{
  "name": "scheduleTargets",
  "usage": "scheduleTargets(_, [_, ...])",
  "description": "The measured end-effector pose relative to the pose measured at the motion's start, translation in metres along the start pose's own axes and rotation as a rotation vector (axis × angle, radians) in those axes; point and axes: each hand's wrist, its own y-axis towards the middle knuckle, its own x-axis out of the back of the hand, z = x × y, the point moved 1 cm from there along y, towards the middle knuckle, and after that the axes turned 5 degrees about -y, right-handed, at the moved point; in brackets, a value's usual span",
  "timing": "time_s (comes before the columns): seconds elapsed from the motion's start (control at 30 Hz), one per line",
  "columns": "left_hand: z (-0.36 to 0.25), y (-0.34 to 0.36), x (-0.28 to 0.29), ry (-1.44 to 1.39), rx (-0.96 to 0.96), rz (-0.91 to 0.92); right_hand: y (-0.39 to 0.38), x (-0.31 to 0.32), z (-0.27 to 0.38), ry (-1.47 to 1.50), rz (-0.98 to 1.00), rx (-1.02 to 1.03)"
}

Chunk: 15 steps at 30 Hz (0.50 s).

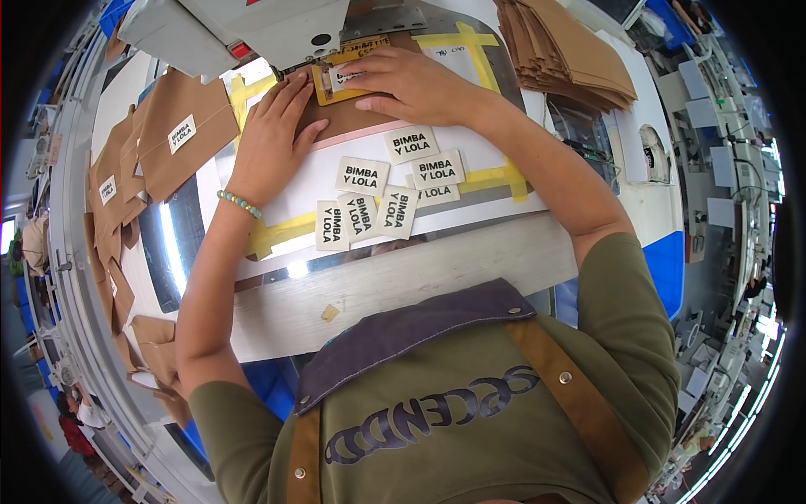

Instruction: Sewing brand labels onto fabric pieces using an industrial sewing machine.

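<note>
Overlapping brown pieces (206, 105) at far left, then the left hand (284, 126), fingers close, thumb out, resting at the left end of the brown panel (340, 119)! On that panel, the yellow frame (337, 97); loose white labels (362, 176) nearer; right hand (407, 84) across the frame, thumb spread wide; brown stack (575, 55) beyond

The upper garment (483, 470) is olive green, with short sleeves (625, 298). Its centre bears dark, rounded lettering (409, 422). At 12 o'clock from the lettering sits a purple-grey flap (411, 340) with pale edge stitching and metal snaps. Brown straps (592, 412), each with a round snap, run at 3 and 9 o'clock. A turquoise-and-yellow beaded bracelet (240, 203) encircles the left wrist (246, 189).
</note>
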Motion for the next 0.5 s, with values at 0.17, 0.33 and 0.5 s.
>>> scheduleTargets(0.17, [-0.002,0.001,0.003,0.080,0.007,0.111,0.002,0.004,-0.001,0.006,-0.042,0.050])
scheduleTargets(0.33, [-0.003,0.001,0.004,0.095,0.000,0.120,0.004,0.009,0.003,-0.038,0.039,0.007])
scheduleTargets(0.5, [-0.006,0.001,0.005,0.093,0.000,0.142,0.002,0.012,0.007,-0.019,0.068,-0.006])
